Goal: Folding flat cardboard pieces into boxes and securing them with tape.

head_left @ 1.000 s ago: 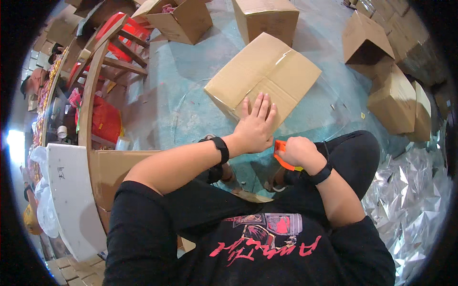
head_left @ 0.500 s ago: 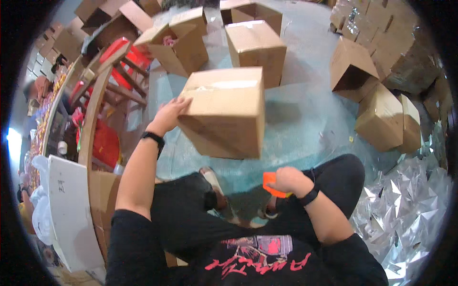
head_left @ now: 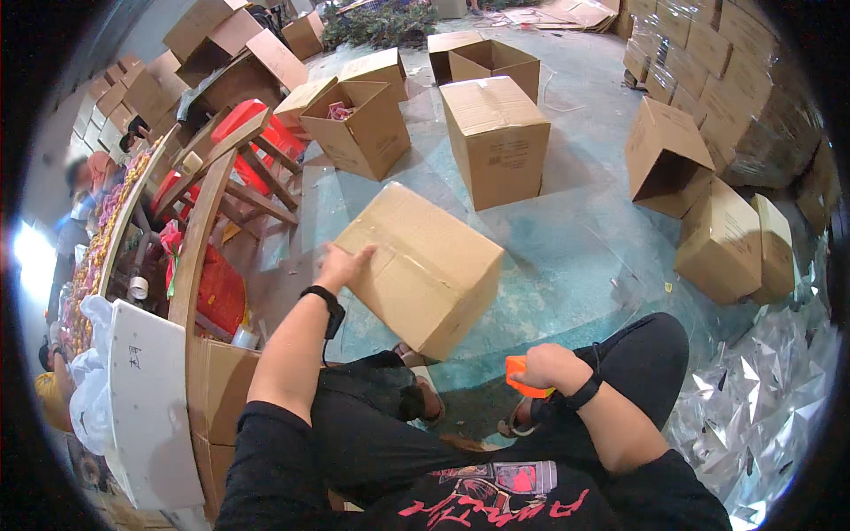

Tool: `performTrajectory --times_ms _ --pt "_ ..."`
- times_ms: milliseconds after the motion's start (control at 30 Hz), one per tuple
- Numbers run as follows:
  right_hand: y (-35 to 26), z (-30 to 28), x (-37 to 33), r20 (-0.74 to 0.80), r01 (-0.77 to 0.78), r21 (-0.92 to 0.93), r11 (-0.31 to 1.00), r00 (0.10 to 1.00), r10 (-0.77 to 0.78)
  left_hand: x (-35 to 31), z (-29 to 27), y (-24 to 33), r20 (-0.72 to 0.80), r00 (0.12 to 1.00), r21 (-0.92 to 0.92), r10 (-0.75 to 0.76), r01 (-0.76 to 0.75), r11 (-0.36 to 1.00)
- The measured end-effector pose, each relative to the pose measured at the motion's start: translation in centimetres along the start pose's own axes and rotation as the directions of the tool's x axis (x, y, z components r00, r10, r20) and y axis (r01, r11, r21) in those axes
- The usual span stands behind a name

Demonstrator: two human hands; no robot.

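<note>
My left hand (head_left: 346, 269) grips the left edge of a closed cardboard box (head_left: 425, 265), its thumb lying over the brown face. The box is tilted in front of my knees, with a taped seam running across the face toward me. Whether its lower corner touches the floor, I cannot tell. Close to my right knee, my right hand (head_left: 551, 369) is closed around an orange tool (head_left: 522, 376) with a bit of yellow below. The fingers cover most of that tool, so its kind is unclear.
Beyond stand a closed carton (head_left: 500, 150) and an open carton (head_left: 359, 133). A wooden frame (head_left: 208, 221) and a white board (head_left: 149, 398) flank my left. To the right are an open carton on its side (head_left: 668, 159), more cartons (head_left: 722, 243) and crumpled silvery film (head_left: 753, 389).
The box has turned and tipped, with its taped face now toward me, and come lower and nearer. My left hand still holds it. The right hand keeps the orange tool; the view has shifted upward.
</note>
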State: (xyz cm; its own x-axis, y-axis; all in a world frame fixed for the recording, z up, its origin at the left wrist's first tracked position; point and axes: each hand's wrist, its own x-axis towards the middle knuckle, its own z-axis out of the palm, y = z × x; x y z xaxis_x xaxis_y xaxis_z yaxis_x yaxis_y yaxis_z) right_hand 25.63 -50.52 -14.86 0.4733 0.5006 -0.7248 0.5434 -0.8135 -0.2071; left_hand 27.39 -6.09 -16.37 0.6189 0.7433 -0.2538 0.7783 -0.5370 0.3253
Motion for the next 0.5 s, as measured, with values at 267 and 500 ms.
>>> performTrajectory --times_ms 267,500 --pt "-1.5 -0.4 0.1 0.009 0.104 -0.058 0.993 0.995 -0.103 -5.1 -2.4 4.1 -0.227 0.737 -0.078 0.637 -0.666 0.742" --pt "0.0 0.2 -0.4 -0.091 0.161 -0.003 0.987 0.983 -0.161 -16.9 -0.1 10.3 0.203 0.542 0.277 0.815 -0.830 0.484"
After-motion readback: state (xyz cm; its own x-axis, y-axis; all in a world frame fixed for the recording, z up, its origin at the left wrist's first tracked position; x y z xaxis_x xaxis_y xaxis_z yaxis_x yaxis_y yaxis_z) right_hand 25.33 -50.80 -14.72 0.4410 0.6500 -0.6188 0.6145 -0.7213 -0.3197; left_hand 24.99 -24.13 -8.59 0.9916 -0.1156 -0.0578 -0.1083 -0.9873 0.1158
